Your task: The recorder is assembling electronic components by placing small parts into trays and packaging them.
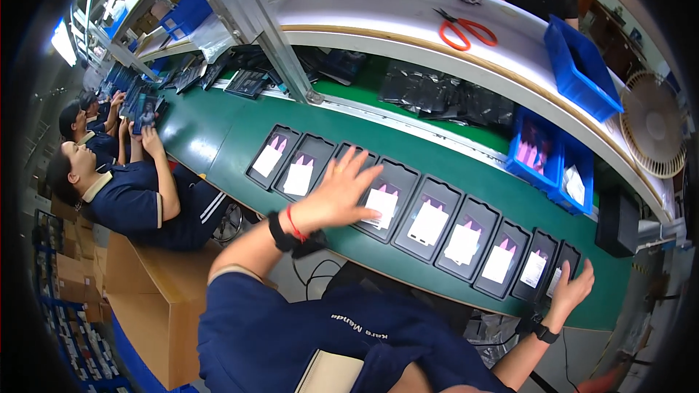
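A row of several shallow black plastic trays (405, 212) lies along the green bench. In each visible tray sits a white paper (428, 223) with pink pointed tips at its upper end. My left hand (341, 191) hovers over the left-middle trays, fingers spread, holding nothing; it hides part of one tray. At the right end of the row, my right hand (571, 291) is beside the last tray (562, 262), fingers apart, with nothing visible in it. Whether it touches that tray's edge, I cannot tell.
Blue bins (535, 144) with pink and white items stand behind the row. Dark bagged packs (444, 91) lie under a white shelf (393, 18), which bears red-handled scissors (466, 32) and a blue bin (581, 69). Co-workers (138, 189) work at left, near a cardboard box (156, 298).
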`<state>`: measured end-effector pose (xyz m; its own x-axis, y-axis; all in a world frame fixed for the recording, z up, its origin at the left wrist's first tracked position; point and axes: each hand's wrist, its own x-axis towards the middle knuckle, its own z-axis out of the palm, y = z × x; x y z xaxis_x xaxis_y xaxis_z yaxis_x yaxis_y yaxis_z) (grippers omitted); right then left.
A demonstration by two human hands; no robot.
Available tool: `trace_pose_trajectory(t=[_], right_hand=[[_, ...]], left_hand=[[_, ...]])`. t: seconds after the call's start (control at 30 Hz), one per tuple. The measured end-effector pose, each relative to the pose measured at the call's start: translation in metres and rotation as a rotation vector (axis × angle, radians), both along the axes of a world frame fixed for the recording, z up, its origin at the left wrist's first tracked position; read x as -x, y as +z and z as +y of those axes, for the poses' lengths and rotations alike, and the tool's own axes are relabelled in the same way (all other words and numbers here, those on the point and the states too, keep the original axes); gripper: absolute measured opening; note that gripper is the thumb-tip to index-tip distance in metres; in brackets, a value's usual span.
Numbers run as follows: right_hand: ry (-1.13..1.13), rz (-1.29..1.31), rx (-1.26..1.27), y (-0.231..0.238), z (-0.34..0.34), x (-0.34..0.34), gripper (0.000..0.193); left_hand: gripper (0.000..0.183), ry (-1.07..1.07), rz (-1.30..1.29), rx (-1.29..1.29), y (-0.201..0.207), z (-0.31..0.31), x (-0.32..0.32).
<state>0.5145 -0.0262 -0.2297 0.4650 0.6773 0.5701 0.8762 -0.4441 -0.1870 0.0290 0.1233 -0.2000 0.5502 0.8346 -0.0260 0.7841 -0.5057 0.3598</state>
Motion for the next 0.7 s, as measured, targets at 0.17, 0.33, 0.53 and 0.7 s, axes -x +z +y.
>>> trace_pose_trajectory(t=[0.17, 0.33, 0.53, 0.7], right_hand=[[0.782, 0.181, 0.129, 0.079, 0.116, 0.138, 0.043], [1.163, 0.149, 0.341, 0.066, 0.233, 0.225, 0.047], [1.186, 0.166, 0.533, 0.024, 0.339, 0.274, 0.066], [1.08, 0.0, 0.628, 0.006, 0.368, 0.302, 0.089]], left_hand=[[0.068, -0.169, 0.197, 0.013, 0.003, 0.139, 0.006], [0.08, -0.012, 0.155, -0.12, -0.044, 0.234, -0.03], [0.052, -0.158, 0.009, -0.118, -0.046, 0.252, -0.021], [0.034, -0.154, -0.095, -0.244, -0.007, 0.205, 0.03]])
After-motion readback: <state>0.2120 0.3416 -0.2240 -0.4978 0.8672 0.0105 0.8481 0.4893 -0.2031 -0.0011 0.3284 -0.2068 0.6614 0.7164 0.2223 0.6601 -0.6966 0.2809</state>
